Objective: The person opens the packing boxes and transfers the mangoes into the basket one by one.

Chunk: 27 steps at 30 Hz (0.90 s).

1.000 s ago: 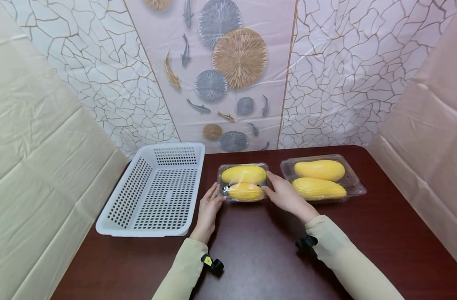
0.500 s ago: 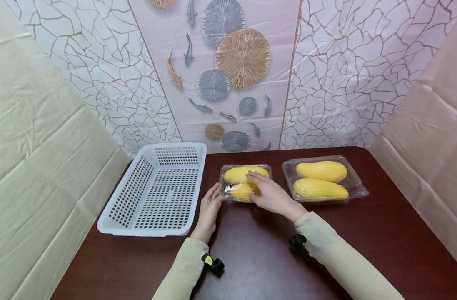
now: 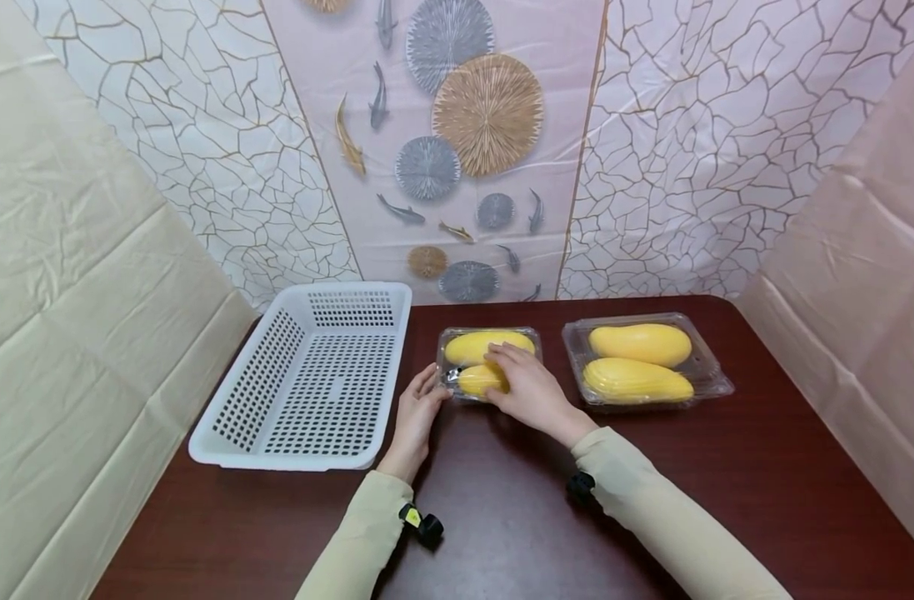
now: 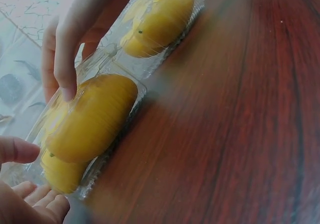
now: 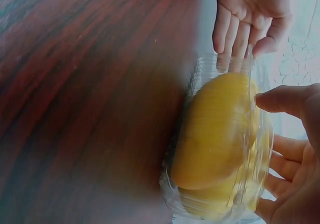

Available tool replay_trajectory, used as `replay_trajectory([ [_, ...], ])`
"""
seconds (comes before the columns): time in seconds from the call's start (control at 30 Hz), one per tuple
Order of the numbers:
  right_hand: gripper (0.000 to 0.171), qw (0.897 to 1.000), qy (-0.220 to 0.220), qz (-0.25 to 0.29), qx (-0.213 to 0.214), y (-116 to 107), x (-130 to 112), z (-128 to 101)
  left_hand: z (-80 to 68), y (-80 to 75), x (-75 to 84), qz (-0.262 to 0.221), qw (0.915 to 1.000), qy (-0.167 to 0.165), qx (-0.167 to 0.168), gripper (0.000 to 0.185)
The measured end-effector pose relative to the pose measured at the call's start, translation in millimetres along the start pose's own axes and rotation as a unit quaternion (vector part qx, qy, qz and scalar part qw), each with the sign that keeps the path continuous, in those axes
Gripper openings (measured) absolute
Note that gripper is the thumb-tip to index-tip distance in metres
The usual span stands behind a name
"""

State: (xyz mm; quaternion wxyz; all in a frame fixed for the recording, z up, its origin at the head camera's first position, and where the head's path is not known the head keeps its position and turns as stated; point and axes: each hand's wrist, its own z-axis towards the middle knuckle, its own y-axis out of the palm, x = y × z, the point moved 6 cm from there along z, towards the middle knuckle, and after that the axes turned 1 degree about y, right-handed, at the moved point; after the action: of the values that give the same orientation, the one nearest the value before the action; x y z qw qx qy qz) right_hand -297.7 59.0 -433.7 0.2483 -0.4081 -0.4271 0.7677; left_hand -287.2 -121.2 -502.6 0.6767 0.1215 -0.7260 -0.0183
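Observation:
A small clear clamshell box (image 3: 471, 343) with two yellow mangoes sits on the dark wooden table (image 3: 501, 508), just right of a white perforated basket (image 3: 314, 375). My left hand (image 3: 432, 392) touches the box's left end with straight fingers (image 5: 235, 31). My right hand (image 3: 499, 367) lies over the lid, thumb (image 5: 277, 99) on the top and fingers (image 5: 285, 166) curled round the far side. The front mango (image 4: 90, 119) shows through the plastic in the left wrist view, and the right hand covers part of the lid.
A second, larger clamshell box (image 3: 644, 360) with two mangoes stands to the right, a short gap away. The basket holds nothing. Patterned sheets wall in the table at the back and on both sides. Bare tabletop lies in front of the boxes.
My right hand has moved from the box's right edge leftward onto its lid and curled over it. The left hand has stayed at the box's left end.

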Motion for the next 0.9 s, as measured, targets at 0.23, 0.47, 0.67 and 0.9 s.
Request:
replay_trajectory([
  [0.23, 0.057, 1.0, 0.02, 0.011, 0.013, 5, -1, 3, -0.2, -0.5, -3.2, 0.011, 0.9999, -0.003, 0.007, 0.068],
  [0.47, 0.06, 0.999, 0.018, 0.014, 0.03, 14, -5, 7, -0.7, -0.3, -5.0, 0.025, 0.9996, -0.002, 0.011, 0.065],
  [0.67, 0.06, 0.999, 0.027, 0.015, 0.036, 19, -7, 8, -0.3, -0.2, -5.8, 0.03, 0.9995, -0.005, 0.01, 0.064],
  [0.9, 0.059, 0.999, 0.027, 0.013, 0.035, 20, -7, 8, 1.0, -0.8, -5.6, 0.03, 0.9995, -0.007, 0.01, 0.063],
])
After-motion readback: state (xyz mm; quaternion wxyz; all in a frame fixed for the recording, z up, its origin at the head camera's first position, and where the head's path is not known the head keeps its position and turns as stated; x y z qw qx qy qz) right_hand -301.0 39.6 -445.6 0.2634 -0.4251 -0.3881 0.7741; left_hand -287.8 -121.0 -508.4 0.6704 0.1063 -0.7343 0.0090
